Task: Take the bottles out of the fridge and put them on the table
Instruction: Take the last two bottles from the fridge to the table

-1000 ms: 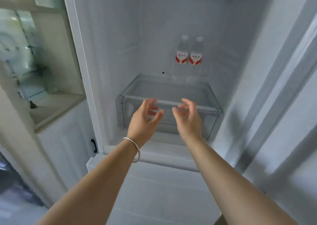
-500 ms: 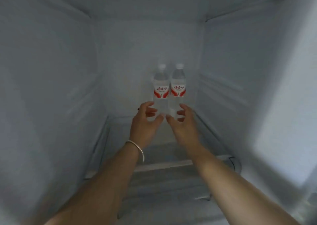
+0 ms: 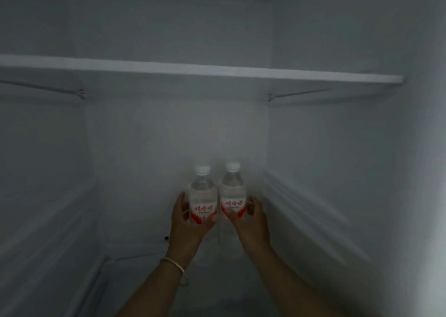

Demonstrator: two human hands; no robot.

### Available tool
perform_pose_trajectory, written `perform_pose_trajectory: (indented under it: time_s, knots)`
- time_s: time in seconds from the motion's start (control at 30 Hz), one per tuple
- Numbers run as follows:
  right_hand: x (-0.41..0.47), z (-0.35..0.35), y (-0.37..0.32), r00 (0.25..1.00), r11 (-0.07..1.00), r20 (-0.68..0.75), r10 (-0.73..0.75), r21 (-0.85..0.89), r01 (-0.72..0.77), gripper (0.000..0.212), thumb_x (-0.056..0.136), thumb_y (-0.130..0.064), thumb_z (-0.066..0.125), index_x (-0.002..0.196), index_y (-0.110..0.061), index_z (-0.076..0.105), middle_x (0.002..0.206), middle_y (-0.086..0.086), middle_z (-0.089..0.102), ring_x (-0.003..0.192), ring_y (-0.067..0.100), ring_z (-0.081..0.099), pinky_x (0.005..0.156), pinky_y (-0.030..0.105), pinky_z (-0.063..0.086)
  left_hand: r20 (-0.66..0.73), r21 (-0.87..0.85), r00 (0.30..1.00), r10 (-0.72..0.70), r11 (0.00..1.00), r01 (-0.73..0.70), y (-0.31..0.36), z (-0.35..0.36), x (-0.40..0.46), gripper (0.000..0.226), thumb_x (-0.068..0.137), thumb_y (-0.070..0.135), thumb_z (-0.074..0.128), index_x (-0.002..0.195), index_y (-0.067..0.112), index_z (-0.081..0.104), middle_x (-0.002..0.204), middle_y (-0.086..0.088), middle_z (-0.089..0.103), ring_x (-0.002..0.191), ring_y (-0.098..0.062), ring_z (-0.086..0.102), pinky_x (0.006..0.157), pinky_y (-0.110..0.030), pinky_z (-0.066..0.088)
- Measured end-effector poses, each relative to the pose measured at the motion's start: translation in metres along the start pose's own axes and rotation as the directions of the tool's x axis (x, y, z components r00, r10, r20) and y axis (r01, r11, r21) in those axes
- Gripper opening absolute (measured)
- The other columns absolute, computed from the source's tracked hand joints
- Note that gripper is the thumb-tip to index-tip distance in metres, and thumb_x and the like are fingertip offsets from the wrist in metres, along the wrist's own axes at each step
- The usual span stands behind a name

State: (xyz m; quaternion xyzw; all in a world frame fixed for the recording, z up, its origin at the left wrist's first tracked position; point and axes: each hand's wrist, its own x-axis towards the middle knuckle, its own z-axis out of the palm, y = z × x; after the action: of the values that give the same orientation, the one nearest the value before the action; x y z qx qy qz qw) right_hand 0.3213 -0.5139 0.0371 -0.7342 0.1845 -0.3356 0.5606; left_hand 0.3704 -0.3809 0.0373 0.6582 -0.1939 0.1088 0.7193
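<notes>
Deep in the fridge [image 3: 135,147], the left hand [image 3: 187,222] wraps the left bottle [image 3: 203,197] and the right hand [image 3: 251,220] wraps the right bottle [image 3: 233,193], one apiece so both can likely come out together.

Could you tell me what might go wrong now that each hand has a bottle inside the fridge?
The left bottle and right bottle stand almost touching, so they may knock together as the left hand and right hand lift. The white shelf overhead could catch the caps if raised high.
</notes>
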Motion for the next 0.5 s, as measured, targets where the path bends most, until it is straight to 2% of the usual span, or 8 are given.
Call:
perform_pose_trajectory:
  time_s: [0.07,0.13,0.2,0.3,0.4,0.43,0.5]
  knots:
    - [0.004,0.005,0.007,0.998,0.997,0.062,0.021,0.072,-0.025,0.072,0.057,-0.055,0.077,0.118,-0.03,0.049,0.106,-0.01,0.063,0.096,0.01,0.063,0.085,0.034,0.053,0.058,-0.054,0.998,-0.017,0.998,0.021,-0.007,0.004,0.004,0.101,0.044,0.032,0.092,0.131,0.017,0.042,0.119,0.002,0.058,0.1,-0.006,0.061,0.076,-0.014,0.051]
    - [0.004,0.01,0.011,0.996,0.993,0.094,0.007,0.114,-0.018,0.055,0.06,-0.044,0.079,0.106,-0.033,0.05,0.097,-0.014,0.064,0.088,0.003,0.063,0.076,0.026,0.05,0.07,-0.079,0.997,-0.043,0.996,0.048,-0.012,0.006,0.007,0.101,0.027,0.05,0.089,0.115,0.018,0.051,0.11,0.0,0.064,0.086,0.001,0.066,0.069,-0.014,0.053]
    - [0.002,0.015,0.013,0.998,0.988,0.058,0.005,0.156,-0.014,0.054,0.054,-0.05,0.077,0.096,-0.03,0.051,0.094,-0.012,0.066,0.083,0.0,0.063,0.069,0.021,0.048,0.08,-0.099,0.995,-0.057,0.993,0.064,-0.016,0.008,0.01,0.096,0.026,0.054,0.089,0.108,0.017,0.056,0.107,-0.005,0.068,0.085,-0.001,0.069,0.068,-0.016,0.053]
    - [0.001,0.021,0.013,0.999,0.981,-0.035,0.015,0.192,-0.008,0.062,0.041,-0.061,0.074,0.089,-0.027,0.054,0.089,-0.007,0.069,0.08,0.01,0.067,0.068,0.025,0.05,0.031,-0.109,0.997,-0.073,0.991,0.076,-0.025,0.01,0.014,0.1,0.023,0.061,0.088,0.106,0.014,0.059,0.103,-0.006,0.071,0.083,-0.005,0.07,0.071,-0.023,0.055]
    - [-0.003,0.022,0.004,0.994,0.986,-0.108,0.024,0.165,-0.006,0.057,0.045,-0.044,0.088,0.09,-0.029,0.055,0.084,-0.002,0.069,0.081,0.021,0.068,0.071,0.032,0.051,-0.017,-0.09,0.994,-0.107,0.99,0.105,-0.024,0.01,0.013,0.098,0.022,0.055,0.09,0.107,0.016,0.061,0.102,-0.007,0.073,0.086,-0.014,0.071,0.084,-0.042,0.056]
    - [-0.006,0.022,0.001,0.991,0.986,-0.132,0.022,0.166,0.0,0.059,0.043,-0.043,0.089,0.089,-0.029,0.056,0.082,-0.001,0.069,0.081,0.021,0.067,0.072,0.032,0.051,-0.026,-0.089,0.994,-0.11,0.99,0.107,-0.021,0.007,0.012,0.094,0.023,0.052,0.09,0.105,0.018,0.062,0.1,-0.005,0.073,0.087,-0.017,0.07,0.086,-0.044,0.054]
    - [-0.014,0.018,-0.008,0.99,0.988,-0.143,0.009,0.154,0.013,0.058,0.044,-0.043,0.088,0.091,-0.026,0.057,0.081,0.0,0.068,0.081,0.02,0.067,0.072,0.03,0.049,-0.051,-0.057,0.992,-0.117,0.992,0.114,-0.005,0.002,0.001,0.079,0.027,0.045,0.087,0.099,0.022,0.062,0.096,-0.002,0.073,0.084,-0.016,0.069,0.082,-0.037,0.054]
